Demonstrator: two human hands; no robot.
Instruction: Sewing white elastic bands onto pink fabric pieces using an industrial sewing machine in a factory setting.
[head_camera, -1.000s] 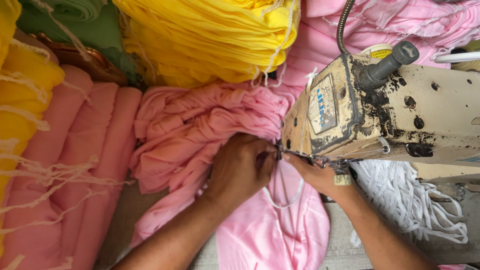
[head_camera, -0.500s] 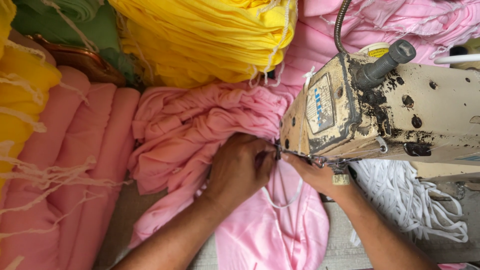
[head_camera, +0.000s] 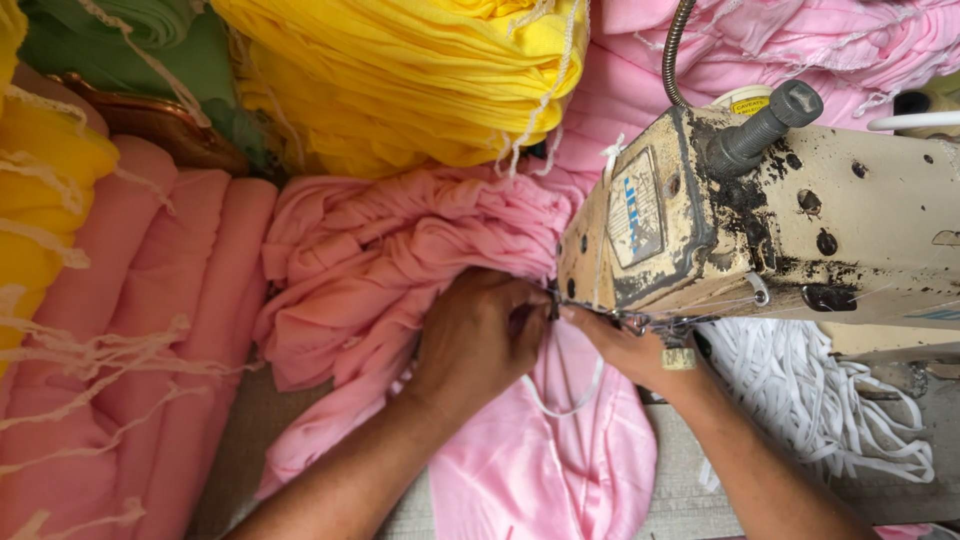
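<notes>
A pink garment (head_camera: 400, 260) lies bunched in the middle and runs under the head of a worn, cream-coloured sewing machine (head_camera: 780, 230). My left hand (head_camera: 480, 335) presses flat on the pink cloth just left of the needle area, fingers curled onto it. My right hand (head_camera: 630, 345) pinches the same cloth directly under the machine head, partly hidden by it. A thin white elastic strip (head_camera: 570, 395) loops over the lighter pink cloth (head_camera: 540, 460) between my two wrists. The needle itself is hidden.
A stack of yellow fabric (head_camera: 400, 80) sits at the back, green fabric (head_camera: 120, 50) at back left. Rolled salmon-pink cloth (head_camera: 130, 330) fills the left side. A heap of white elastic (head_camera: 810, 400) lies at the right under the machine. More pink fabric (head_camera: 780, 40) behind.
Both hands stay at the needle area; the view has shifted very slightly and the pink cloth has barely moved.
</notes>
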